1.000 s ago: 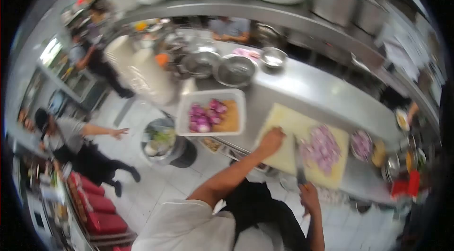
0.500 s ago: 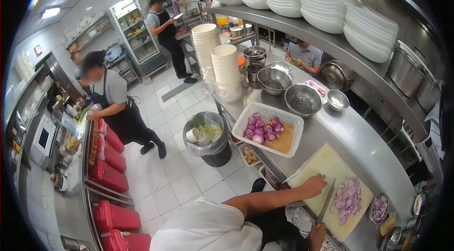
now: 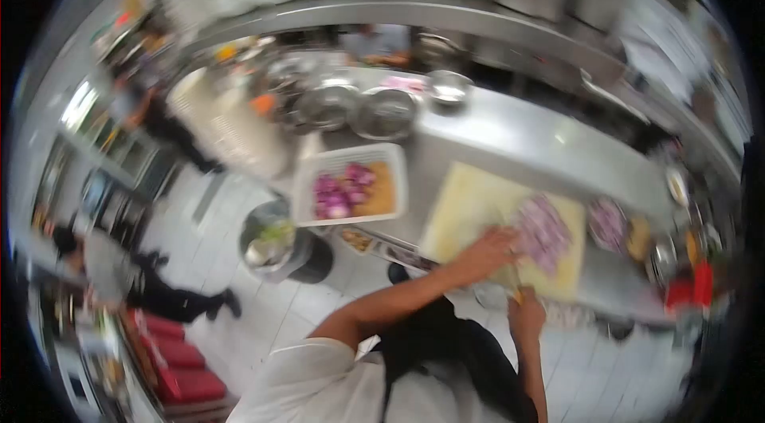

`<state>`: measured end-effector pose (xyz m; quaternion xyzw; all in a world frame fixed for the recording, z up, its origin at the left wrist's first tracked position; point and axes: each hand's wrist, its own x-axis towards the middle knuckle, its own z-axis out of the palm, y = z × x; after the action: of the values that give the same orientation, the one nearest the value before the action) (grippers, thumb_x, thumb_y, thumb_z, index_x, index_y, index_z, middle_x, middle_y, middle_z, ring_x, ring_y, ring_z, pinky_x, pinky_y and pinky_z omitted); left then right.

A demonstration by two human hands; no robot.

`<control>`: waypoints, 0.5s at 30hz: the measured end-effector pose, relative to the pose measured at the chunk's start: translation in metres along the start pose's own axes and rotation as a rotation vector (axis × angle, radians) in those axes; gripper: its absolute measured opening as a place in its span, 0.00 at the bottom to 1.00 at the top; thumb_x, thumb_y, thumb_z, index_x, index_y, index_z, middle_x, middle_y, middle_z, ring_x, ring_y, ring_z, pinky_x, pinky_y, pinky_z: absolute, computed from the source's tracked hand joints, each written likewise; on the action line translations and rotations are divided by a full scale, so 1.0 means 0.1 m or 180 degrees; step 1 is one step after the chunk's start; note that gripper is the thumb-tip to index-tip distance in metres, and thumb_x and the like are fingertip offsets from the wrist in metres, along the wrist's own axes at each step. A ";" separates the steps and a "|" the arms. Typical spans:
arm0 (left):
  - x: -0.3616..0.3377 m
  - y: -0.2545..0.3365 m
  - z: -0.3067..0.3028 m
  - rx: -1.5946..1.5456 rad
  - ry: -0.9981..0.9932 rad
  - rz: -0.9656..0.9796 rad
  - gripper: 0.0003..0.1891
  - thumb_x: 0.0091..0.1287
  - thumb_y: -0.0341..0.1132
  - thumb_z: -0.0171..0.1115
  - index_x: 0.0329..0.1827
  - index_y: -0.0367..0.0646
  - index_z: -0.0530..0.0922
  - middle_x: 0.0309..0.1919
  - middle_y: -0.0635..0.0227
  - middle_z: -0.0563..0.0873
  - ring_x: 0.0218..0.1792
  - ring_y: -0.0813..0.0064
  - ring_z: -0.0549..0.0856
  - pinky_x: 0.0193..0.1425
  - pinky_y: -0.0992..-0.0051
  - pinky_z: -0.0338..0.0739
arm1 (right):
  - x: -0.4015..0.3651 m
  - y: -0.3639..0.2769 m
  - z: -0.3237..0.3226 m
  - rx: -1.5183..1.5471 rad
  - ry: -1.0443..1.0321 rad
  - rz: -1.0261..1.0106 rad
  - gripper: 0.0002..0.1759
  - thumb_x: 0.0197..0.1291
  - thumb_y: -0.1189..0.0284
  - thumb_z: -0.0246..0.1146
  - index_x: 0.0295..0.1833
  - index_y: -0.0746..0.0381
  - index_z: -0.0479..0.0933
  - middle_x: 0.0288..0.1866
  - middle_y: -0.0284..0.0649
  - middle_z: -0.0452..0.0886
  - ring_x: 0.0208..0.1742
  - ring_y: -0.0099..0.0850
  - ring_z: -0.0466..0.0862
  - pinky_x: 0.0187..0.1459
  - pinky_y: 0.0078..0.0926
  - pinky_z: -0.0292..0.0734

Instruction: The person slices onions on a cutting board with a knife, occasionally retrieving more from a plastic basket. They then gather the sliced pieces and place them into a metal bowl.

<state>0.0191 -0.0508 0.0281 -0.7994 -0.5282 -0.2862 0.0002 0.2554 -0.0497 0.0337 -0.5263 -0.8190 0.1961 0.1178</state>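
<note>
Sliced red onion [image 3: 543,230] is lying in a loose purple-pink heap on the right half of the pale cutting board [image 3: 462,204], which is sitting on the steel counter [image 3: 518,140]. The person's left hand [image 3: 490,251] is reaching across the board and touching the heap's near edge. Blur is hiding whether its fingers are spread or pressed together. The right hand [image 3: 526,318] is hanging at the board's front edge, seemingly curled, though what it is gripping cannot be told. The heap is probably being gathered or steadied, so it is worth tucking the fingertips under, bunching the slices tightly and keeping any blade clear of the knuckles. 1 white basket [image 3: 351,158] of whole onions is standing left of the board.
</note>
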 end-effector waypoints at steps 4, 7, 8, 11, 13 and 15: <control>0.15 0.13 0.03 0.0266 -0.0597 0.0359 0.33 0.66 0.26 0.61 0.77 0.60 0.78 0.83 0.54 0.65 0.84 0.48 0.63 0.87 0.43 0.53 | -0.01 -0.15 -0.26 -0.0126 0.0354 -0.0189 0.23 0.58 0.69 0.74 0.57 0.61 0.76 0.37 0.49 0.88 0.40 0.50 0.90 0.42 0.47 0.84; 0.24 -0.04 0.31 0.0243 -0.0585 0.0258 0.36 0.64 0.25 0.62 0.77 0.63 0.77 0.84 0.56 0.63 0.83 0.48 0.63 0.87 0.42 0.53 | -0.02 -0.08 -0.35 -0.0352 0.0408 -0.0086 0.25 0.58 0.69 0.75 0.59 0.61 0.75 0.37 0.48 0.87 0.40 0.49 0.90 0.42 0.46 0.83; 0.29 -0.11 0.37 0.0231 -0.0553 0.0194 0.36 0.63 0.24 0.63 0.77 0.63 0.77 0.84 0.57 0.63 0.83 0.48 0.63 0.87 0.42 0.53 | -0.03 -0.07 -0.42 -0.0365 0.0409 -0.0087 0.27 0.56 0.70 0.77 0.59 0.61 0.74 0.37 0.47 0.86 0.40 0.49 0.89 0.42 0.46 0.83; 0.43 -0.19 0.26 0.0139 -0.0570 0.0050 0.36 0.63 0.24 0.63 0.76 0.62 0.78 0.84 0.57 0.63 0.83 0.47 0.63 0.87 0.42 0.54 | -0.21 0.02 -0.63 -0.0359 0.0494 -0.0038 0.26 0.54 0.72 0.78 0.56 0.61 0.75 0.36 0.47 0.86 0.39 0.49 0.89 0.41 0.47 0.83; 0.46 -0.29 0.31 0.0283 -0.0628 0.0047 0.37 0.62 0.25 0.65 0.78 0.61 0.76 0.83 0.56 0.64 0.83 0.46 0.63 0.87 0.42 0.55 | -0.38 0.06 -0.80 -0.0346 0.0458 0.0088 0.25 0.53 0.73 0.78 0.54 0.61 0.75 0.36 0.47 0.86 0.38 0.50 0.89 0.41 0.47 0.83; 0.48 -0.42 0.35 0.0384 -0.0746 0.0010 0.38 0.63 0.26 0.67 0.79 0.59 0.74 0.83 0.55 0.64 0.83 0.46 0.63 0.86 0.42 0.55 | -0.56 0.08 -0.96 -0.0338 0.0448 0.0211 0.24 0.53 0.73 0.78 0.52 0.60 0.75 0.36 0.48 0.86 0.38 0.50 0.89 0.40 0.47 0.83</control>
<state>0.0128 0.0187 0.0075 -0.8267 -0.5397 -0.1585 -0.0130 0.3235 -0.0787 0.1174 -0.5711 -0.8000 0.1188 0.1404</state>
